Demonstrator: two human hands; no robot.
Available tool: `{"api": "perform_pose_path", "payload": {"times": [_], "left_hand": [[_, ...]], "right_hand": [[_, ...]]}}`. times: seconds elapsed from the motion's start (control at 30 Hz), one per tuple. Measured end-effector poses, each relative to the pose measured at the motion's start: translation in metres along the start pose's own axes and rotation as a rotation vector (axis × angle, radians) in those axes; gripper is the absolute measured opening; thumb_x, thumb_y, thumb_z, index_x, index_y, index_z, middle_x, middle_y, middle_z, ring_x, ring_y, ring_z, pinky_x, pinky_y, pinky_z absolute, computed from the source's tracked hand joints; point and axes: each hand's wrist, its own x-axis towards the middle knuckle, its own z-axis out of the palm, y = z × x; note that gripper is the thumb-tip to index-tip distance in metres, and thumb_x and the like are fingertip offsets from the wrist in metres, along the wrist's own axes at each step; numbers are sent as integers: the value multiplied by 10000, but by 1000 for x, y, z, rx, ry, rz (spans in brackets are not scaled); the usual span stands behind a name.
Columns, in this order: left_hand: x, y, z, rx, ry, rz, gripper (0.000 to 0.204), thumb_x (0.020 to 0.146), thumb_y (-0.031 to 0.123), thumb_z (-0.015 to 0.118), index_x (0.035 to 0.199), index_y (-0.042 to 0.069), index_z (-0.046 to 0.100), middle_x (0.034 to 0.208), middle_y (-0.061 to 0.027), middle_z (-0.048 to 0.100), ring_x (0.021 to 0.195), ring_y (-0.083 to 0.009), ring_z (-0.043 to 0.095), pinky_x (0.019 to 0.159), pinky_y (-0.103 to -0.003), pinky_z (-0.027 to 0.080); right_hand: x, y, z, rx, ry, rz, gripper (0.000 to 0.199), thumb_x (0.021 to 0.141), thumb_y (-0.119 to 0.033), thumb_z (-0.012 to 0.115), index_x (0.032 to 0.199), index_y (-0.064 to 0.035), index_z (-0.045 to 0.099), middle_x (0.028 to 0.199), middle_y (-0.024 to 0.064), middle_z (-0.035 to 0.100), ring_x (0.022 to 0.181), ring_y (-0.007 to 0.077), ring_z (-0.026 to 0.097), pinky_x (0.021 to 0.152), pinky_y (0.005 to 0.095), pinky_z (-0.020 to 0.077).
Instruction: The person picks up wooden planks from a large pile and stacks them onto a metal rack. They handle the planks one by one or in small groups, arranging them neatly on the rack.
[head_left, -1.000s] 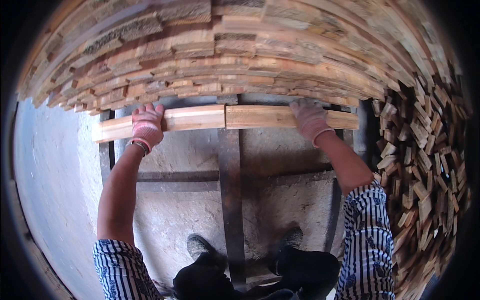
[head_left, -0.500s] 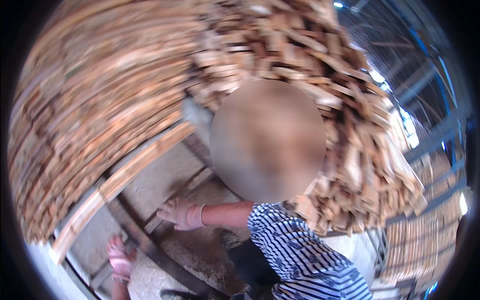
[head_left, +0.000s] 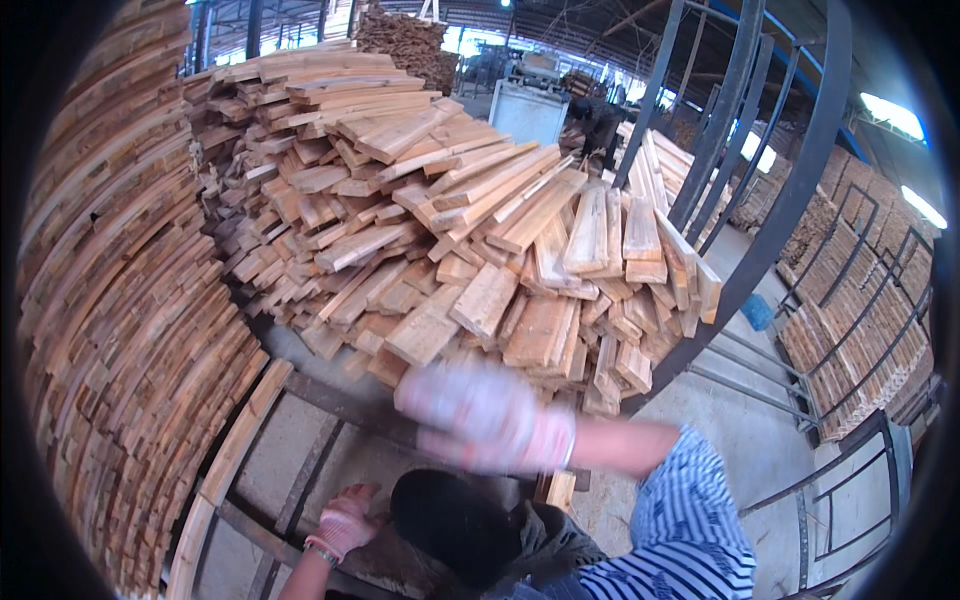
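Note:
My right hand [head_left: 490, 418], in a whitish-pink work glove, is blurred by motion. It is in front of the lower edge of a heap of loose wooden boards [head_left: 480, 300]; whether its fingers hold anything cannot be made out. Lower down, my gloved left hand [head_left: 346, 522] is beside the dark metal bars [head_left: 318, 470] of a low frame. Its fingers are apart, with nothing visible in them. A long pale wooden strip [head_left: 225, 470] lies along the frame, left of that hand.
A tall, tight stack of boards [head_left: 130, 330] rises at the left. Dark upright metal bars [head_left: 790, 190] stand right of the heap, with more stacked timber [head_left: 850, 330] beyond. A metal rack frame [head_left: 850, 500] sits at the lower right. Far back is a pale machine [head_left: 528, 108].
The view has swung up and to the right, showing more of the heap. My right hand has moved from over the low frame to the heap's lower edge. My left hand remains low by the frame.

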Motion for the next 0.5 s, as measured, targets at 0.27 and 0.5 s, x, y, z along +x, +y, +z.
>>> {"api": "perform_pose_path", "payload": {"times": [0.27, 0.5], "left_hand": [[-46, 5, 46, 307, -600, -29, 635, 898, 607, 595, 1264, 91, 648, 1227, -192, 678, 1176, -360, 638, 1001, -457, 503], [-88, -40, 72, 291, -608, -230, 742, 892, 674, 561, 1357, 97, 600, 1336, -185, 637, 1252, -357, 599, 1055, -444, 473]], "right_hand": [[84, 195, -53, -655, -520, 255, 923, 759, -323, 823, 1528, -79, 376, 1416, 165, 503, 1318, 358, 498, 1118, 424, 367], [97, 206, -46, -371, -450, 244, 763, 719, -268, 828, 1396, -119, 509, 1332, 156, 532, 1222, 348, 547, 1034, 434, 457]]}}
